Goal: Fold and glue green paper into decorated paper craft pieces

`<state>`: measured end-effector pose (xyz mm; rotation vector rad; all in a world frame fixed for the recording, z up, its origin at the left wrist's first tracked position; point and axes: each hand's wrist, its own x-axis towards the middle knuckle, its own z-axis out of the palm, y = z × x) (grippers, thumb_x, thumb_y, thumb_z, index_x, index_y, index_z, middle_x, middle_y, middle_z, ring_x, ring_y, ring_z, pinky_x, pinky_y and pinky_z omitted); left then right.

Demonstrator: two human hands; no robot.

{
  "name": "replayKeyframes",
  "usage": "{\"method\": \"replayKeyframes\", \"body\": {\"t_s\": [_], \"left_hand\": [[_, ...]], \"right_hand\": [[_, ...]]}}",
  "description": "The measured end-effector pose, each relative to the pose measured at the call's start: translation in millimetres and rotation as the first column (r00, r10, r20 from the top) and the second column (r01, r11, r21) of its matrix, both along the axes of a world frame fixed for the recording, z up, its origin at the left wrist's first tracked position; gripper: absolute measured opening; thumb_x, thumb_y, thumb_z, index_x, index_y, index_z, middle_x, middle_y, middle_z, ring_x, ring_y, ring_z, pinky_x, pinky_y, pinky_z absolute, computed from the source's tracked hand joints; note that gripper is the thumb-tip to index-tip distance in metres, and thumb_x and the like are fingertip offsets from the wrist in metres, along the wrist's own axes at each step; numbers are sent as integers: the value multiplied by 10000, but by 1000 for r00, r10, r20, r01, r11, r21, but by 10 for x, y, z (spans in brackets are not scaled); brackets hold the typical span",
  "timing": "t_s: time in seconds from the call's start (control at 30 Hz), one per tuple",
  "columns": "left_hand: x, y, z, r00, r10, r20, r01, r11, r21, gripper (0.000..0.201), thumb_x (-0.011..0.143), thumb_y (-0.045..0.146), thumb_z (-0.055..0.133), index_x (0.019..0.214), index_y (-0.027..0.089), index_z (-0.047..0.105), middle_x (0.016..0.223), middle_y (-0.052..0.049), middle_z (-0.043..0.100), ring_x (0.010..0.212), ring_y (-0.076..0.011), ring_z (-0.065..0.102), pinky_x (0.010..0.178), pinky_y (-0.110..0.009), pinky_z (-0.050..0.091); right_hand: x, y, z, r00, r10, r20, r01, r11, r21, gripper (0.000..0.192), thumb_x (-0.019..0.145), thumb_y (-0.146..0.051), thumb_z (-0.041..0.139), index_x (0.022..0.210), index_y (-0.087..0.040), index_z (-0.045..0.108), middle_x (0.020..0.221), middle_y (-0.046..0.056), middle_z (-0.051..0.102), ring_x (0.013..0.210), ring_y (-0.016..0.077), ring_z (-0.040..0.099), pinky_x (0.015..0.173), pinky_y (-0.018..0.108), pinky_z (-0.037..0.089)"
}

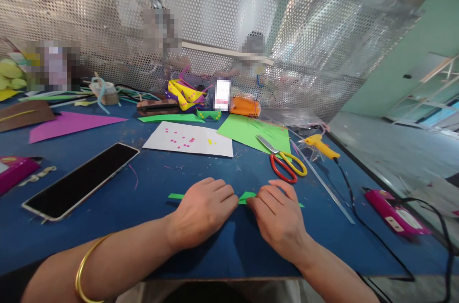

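Now, desk (154, 188) edges: near one passing under both forearms, right one slanting away past the yellow glue gun (321, 146).
Room: blue surface between the hands and the dotted white sheet (222, 145), more toward the phone (82, 181) on the left.
Left hand (204, 210), grip: narrow, fingers curled down over a green strip (246, 198).
Right hand (279, 217), grip: also narrow, fingertips pinching the same strip.
Green strip: laid crosswise low in front, middle showing between the hands, ends poking out past each.
Scissors (274, 152): just beyond the right hand, blades resting on a light green sheet (240, 131).
Clear stick (326, 183): angled right of the right hand, near the glue gun's black cord (346, 181).
Perforated screen (208, 16): upright behind everything, closing off the far side.
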<state>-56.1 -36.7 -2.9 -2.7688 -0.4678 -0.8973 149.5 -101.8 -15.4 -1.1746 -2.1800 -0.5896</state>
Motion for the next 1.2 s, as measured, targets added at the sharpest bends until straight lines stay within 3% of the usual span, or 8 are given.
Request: {"method": "replayKeyframes", "body": {"t_s": [0.13, 0.3, 0.53, 0.67, 0.93, 1.2], "left_hand": [[-2, -11, 2, 1000, -23, -15, 24, 998, 64, 269, 983, 130, 480, 732, 172, 570, 708, -2, 563, 639, -173, 474, 568, -332, 331], [-32, 5, 14, 1000, 16, 14, -17, 997, 74, 277, 990, 126, 468, 740, 176, 577, 713, -7, 575, 655, -173, 483, 586, -325, 345], [-48, 32, 29, 998, 44, 53, -45, 999, 19, 240, 996, 187, 512, 788, 181, 631, 726, -1, 618, 685, -167, 535, 601, -319, 369], [-37, 48, 39, 996, 39, 78, -39, 999, -11, 232, 993, 239, 542, 798, 180, 653, 728, 3, 639, 686, -168, 561, 598, -321, 382], [-55, 46, 40, 994, 57, 90, -65, 994, 91, 213, 971, 149, 543, 794, 158, 660, 724, -11, 647, 678, -179, 555, 593, -332, 383], [-60, 75, 74, 993, 80, 88, -87, 993, 82, 215, 1004, 202, 514, 863, 169, 673, 751, 2, 659, 700, -167, 581, 614, -326, 396]], "right_hand": [[-9, 9, 3, 1000, 19, -2, -19, 1000, -16, 206, 962, -104, 503, 838, -178, 649, 712, 7, 636, 772, 158, 585, 972, 392, 380], [52, 32, 60, 999, -15, -42, 16, 999, 43, 131, 971, -147, 582, 1036, -198, 685, 891, 4, 736, 894, 157, 642, 991, 389, 351], [79, -1, 106, 994, -45, -96, 49, 998, 34, 149, 956, -136, 573, 852, -170, 673, 758, 22, 682, 781, 166, 601, 924, 380, 393], [67, -19, 105, 997, -39, -71, 43, 998, 44, 131, 946, -125, 581, 862, -163, 675, 741, 22, 673, 761, 164, 590, 920, 383, 395], [149, 40, 173, 990, -59, -125, 73, 991, 108, 98, 937, -151, 647, 1001, -204, 697, 879, 12, 747, 868, 169, 674, 929, 376, 392], [205, -23, 194, 985, -84, -152, 95, 993, 72, 119, 934, -132, 614, 847, -189, 672, 749, 11, 691, 761, 172, 642, 891, 389, 412]]}}
